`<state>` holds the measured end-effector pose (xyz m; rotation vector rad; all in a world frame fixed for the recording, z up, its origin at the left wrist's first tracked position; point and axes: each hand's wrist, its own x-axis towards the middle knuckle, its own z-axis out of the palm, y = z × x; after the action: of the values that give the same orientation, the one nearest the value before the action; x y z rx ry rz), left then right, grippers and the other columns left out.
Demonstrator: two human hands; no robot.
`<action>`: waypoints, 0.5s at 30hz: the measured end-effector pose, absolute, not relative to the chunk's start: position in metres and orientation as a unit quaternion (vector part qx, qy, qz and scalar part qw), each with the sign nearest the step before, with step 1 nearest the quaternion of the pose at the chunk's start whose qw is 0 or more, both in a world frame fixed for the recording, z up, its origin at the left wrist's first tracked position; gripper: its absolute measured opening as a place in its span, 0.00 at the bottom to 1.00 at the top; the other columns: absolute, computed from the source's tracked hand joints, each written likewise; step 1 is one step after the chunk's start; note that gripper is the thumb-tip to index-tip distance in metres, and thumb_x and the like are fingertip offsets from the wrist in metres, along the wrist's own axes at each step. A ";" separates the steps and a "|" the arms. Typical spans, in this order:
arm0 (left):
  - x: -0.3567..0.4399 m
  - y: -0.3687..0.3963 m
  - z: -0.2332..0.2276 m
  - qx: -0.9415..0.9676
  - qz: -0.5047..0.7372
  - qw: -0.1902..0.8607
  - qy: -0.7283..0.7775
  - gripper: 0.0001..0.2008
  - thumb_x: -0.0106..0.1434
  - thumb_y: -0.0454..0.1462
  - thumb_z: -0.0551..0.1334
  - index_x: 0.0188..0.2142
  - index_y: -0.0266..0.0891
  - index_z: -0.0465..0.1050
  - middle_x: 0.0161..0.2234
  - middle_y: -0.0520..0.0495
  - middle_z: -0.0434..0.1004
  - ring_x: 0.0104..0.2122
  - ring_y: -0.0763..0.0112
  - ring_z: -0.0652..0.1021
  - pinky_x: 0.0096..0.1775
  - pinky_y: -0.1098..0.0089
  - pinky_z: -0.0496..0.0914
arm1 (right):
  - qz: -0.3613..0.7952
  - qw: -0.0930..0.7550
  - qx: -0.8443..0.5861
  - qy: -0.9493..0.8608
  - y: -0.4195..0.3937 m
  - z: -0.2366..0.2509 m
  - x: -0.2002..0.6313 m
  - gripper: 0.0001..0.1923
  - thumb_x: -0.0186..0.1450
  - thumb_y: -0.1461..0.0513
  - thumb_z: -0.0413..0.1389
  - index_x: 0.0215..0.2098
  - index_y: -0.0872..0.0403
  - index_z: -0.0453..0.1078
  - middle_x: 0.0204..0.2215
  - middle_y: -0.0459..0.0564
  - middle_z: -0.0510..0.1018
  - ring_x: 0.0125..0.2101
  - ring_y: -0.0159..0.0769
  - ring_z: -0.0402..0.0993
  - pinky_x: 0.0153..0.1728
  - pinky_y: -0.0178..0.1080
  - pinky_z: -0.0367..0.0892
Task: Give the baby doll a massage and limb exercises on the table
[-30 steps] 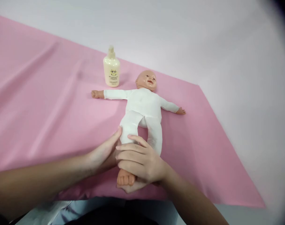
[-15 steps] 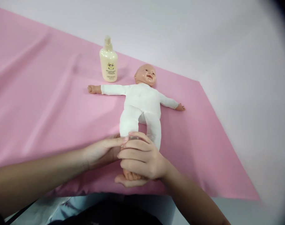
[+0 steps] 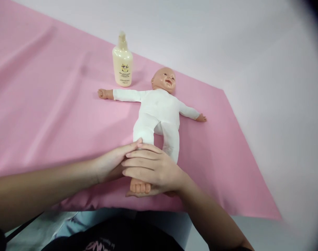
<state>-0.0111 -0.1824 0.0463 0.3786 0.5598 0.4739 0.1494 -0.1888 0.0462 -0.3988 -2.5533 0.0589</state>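
A baby doll (image 3: 159, 111) in white lies face-up on the pink sheet (image 3: 43, 104), its near lower leg wrapped by the right hand (image 3: 150, 170) with fingers curled over it and the left hand (image 3: 114, 162) cupped against it, a cream lotion bottle (image 3: 122, 62) standing near its head.

A plain staged infant-care practice room: pink sheet (image 3: 43, 104) on table, bare white wall (image 3: 227, 42), lotion bottle (image 3: 122, 62).

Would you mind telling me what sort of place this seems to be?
Probably a baby-care practice station, not a real nursery: a doll in a white suit lies on a pink sheet with a pump bottle beside it, against a bare white wall. Both hands, left and right, wrap one doll leg.
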 end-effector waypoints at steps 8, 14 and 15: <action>-0.010 -0.181 0.042 0.185 0.219 0.949 0.134 0.20 0.66 0.45 0.53 0.48 0.30 0.69 0.33 0.43 0.77 0.37 0.65 0.77 0.42 0.68 0.67 | 0.011 0.297 -0.122 -0.947 -0.193 0.035 0.151 0.19 0.65 0.47 0.47 0.28 0.52 0.66 0.25 0.41 0.71 0.38 0.30 0.69 0.62 0.46 0.51; -0.010 -0.183 0.043 0.199 0.212 0.950 0.117 0.21 0.67 0.42 0.49 0.50 0.28 0.67 0.37 0.39 0.77 0.41 0.61 0.76 0.46 0.64 0.65 | 0.002 0.333 -0.099 -0.938 -0.193 0.029 0.153 0.18 0.63 0.47 0.51 0.29 0.52 0.67 0.26 0.43 0.71 0.36 0.31 0.70 0.56 0.47 0.60; -0.011 -0.183 0.043 0.200 0.210 0.950 0.119 0.21 0.67 0.43 0.49 0.50 0.28 0.67 0.37 0.39 0.77 0.41 0.61 0.76 0.45 0.64 0.66 | -0.006 0.336 -0.095 -0.937 -0.193 0.029 0.152 0.18 0.63 0.46 0.51 0.30 0.52 0.67 0.27 0.43 0.72 0.36 0.32 0.70 0.55 0.47 0.61</action>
<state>-0.0106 -0.1827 0.0432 0.4063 0.2415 0.4272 0.1524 -0.1925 0.0287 -0.2477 -2.4429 -0.0163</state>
